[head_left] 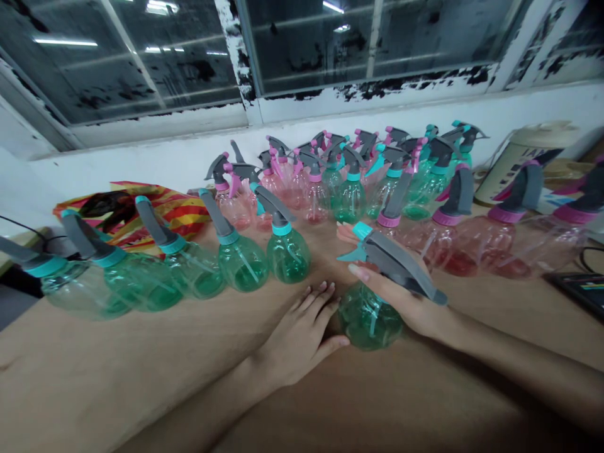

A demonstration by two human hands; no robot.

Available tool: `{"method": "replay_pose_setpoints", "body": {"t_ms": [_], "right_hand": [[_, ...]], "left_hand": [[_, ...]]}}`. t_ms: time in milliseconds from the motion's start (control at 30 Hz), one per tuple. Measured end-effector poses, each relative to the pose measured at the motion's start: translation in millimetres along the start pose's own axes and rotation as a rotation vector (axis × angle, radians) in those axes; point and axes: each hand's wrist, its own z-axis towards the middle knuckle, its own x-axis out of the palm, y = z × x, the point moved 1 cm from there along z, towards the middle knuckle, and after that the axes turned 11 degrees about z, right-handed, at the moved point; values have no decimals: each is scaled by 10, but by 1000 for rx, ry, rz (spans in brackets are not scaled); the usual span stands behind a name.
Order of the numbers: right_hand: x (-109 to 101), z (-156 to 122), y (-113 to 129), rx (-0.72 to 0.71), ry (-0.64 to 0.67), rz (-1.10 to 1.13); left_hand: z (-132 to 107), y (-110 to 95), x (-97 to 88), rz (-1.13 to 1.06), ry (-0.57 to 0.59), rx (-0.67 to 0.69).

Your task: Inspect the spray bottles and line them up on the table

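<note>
Left hand (pixel 302 336) lies palm-down, loosely spread, gripping nothing, fingertips and thumb just beside the green spray bottle (pixel 368 324); contact, can't tell! That bottle sits between the hands, roughly upright, its grey spray head (pixel 401 258) slanting rightward, handle end toward the person. And here's the right hand (pixel 410 308), the closer one, wrapped round it under that head! Across the worktop (pixel 189 377): a green bottle row (pixel 243 264) left, a patterned bag (pixel 179 214) behind, crowded sprayers (pixel 352 198) mid-back, pink-collared bottles (pixel 453 242) right. Beyond, a paint-flecked window (pixel 189 56).
</note>
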Motion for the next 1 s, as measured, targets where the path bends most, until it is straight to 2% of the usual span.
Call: {"method": "replay_pose_setpoints", "body": {"t_ms": [167,433,800,1000], "right_hand": [[-17,-5,-18,18,12,-43],[24,16,63,-11,29,21],[-8,-16,-5,-26,-8,-124],[-6,40,42,-46,76,-8]], "left_hand": [[0,-3,0,3,-11,0],[2,2,6,21,11,-2],[-9,2,18,11,-3,-2],[2,-6,-8,-1,-1,-9]]}}
